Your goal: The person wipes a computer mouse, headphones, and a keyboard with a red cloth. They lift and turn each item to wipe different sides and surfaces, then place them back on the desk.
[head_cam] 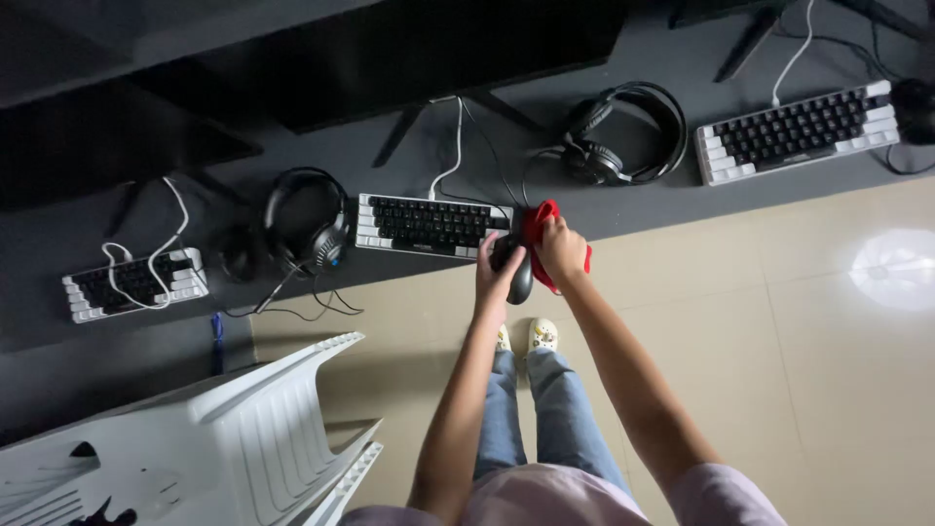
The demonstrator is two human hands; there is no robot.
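Black mouse (516, 268): held off the dark tabletop (643, 205) edge, beside the middle keyboard (429, 224). Left hand (497, 273) clasps its body; likely light, hard, smooth, best gripped by the sides. Red cloth (541, 219): soft, limp, bunched in the closed right hand (562, 248), touching the mouse. No packages, labels or signs legible.

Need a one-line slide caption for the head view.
Left hand holds black mouse, right hand presses red cloth to it beside keyboard.
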